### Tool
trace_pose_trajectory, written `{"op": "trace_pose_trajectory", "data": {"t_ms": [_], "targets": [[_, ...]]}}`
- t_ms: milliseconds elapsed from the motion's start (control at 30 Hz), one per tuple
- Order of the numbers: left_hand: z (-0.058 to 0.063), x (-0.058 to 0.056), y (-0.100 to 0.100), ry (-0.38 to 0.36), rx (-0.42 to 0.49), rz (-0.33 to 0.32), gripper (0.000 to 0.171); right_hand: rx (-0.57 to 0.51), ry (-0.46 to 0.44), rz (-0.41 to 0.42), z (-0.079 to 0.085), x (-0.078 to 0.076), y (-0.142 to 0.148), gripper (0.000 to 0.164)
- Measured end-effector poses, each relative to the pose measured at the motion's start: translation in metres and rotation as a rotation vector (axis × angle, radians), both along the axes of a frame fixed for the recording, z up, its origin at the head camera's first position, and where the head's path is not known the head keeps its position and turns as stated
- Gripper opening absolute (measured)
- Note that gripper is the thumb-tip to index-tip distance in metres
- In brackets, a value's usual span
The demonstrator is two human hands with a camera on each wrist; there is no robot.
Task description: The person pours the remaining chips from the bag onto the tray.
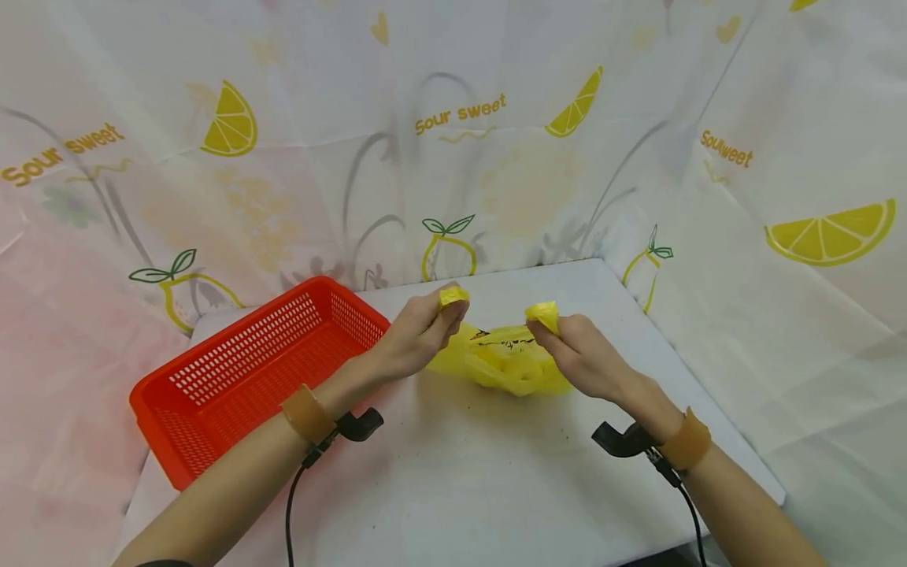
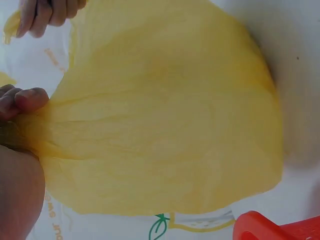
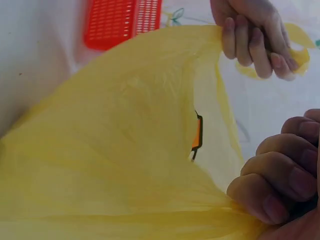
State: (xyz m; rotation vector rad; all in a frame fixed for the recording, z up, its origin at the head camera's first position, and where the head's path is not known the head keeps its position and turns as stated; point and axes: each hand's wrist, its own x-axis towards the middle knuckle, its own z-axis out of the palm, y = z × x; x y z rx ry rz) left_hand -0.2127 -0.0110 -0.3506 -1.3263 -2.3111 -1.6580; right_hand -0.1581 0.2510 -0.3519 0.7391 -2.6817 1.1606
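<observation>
A thin yellow plastic bag [image 1: 520, 374] hangs between both hands over the white table, with rounded shapes showing inside it. My left hand [image 1: 425, 327] grips one of its handles, and a yellow end sticks out above the fingers. The other handle is gripped by my right hand [image 1: 584, 354]. In the right wrist view, the curled fingers of the right hand [image 3: 280, 170] hold gathered plastic, and the bag's mouth gapes between the two hands. Seen from the left wrist, the side of the bag [image 2: 165, 120] is stretched smooth. What the bag contains cannot be made out.
A red perforated plastic basket [image 1: 248, 378] stands on the left of the white table [image 1: 482, 480], beside my left forearm. Behind the table hangs a pale cloth [image 1: 305, 181] printed with lemons. Black cables run from the cameras on both wrists.
</observation>
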Motion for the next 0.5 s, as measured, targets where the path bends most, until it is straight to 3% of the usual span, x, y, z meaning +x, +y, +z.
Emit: {"op": "trace_pose_trajectory", "data": {"t_ms": [300,500], "targets": [[0.020,0.006,0.002,0.032,0.063,-0.090,0.023,-0.123,-0.064,0.020,0.020,0.002,-0.005,0.041],[0.026,0.008,0.006,0.044,0.072,-0.100,0.022,-0.136,-0.073,0.038,0.024,0.001,-0.009,0.041]]}}
